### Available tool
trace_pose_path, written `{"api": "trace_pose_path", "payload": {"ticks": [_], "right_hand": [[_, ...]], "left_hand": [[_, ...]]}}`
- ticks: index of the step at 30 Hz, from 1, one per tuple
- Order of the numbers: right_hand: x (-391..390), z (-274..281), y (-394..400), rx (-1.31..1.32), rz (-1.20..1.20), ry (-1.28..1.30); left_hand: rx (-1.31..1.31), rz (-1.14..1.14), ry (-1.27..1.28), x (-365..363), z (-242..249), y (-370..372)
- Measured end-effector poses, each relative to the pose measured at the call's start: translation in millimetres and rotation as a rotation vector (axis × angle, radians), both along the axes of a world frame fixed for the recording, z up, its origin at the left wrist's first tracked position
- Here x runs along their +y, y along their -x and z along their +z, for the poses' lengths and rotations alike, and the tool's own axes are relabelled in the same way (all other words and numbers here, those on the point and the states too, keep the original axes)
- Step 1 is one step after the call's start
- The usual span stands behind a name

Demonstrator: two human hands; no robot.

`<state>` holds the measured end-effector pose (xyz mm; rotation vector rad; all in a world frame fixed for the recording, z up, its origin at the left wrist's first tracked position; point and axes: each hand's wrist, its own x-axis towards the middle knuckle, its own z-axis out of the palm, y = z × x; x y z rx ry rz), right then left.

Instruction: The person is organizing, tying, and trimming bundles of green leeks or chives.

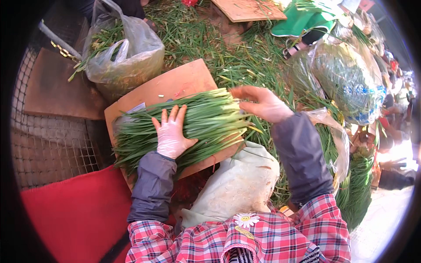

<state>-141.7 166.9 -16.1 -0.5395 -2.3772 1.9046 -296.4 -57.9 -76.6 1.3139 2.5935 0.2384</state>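
Observation:
A thick bundle of garlic chives (206, 116) lies across a wooden board (193, 79) in front of me, its green leaves to the left and its pale stem ends to the right. My left hand (172, 133), in a thin whitish glove, rests flat on the leaves with its fingers spread. At the stem ends is my right hand (265, 105), gloved too. Its thumb and fingers are apart, fingertips right at the pale ends. Part of a flat greyish item (136, 109) shows from under the leaves.
Loose leaves (245, 57) litter the ground. A clear plastic bag (127, 57) of greens stands at upper left, and a large wrapped bundle (351, 83) at right. Another board (250, 9) is at the top, near a person's foot (294, 49). Red cloth (79, 215) lies at lower left.

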Motion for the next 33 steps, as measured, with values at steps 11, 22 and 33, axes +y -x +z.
{"api": "trace_pose_path", "payload": {"ticks": [11,22,33], "right_hand": [[-74.8,-105.4,-12.3,-0.325,0.394,-0.711],[-64.3,-70.1,-29.6,-0.462,0.286,-0.893],[-94.6,-122.9,1.7,0.013,-0.029,-0.918]], "left_hand": [[0.033,-0.024,0.050,-4.2,2.3,-16.5],[-0.037,-0.055,0.003,1.6,-14.4,2.6],[-0.227,-0.066,-0.006,9.0,-6.5,24.1]]}}
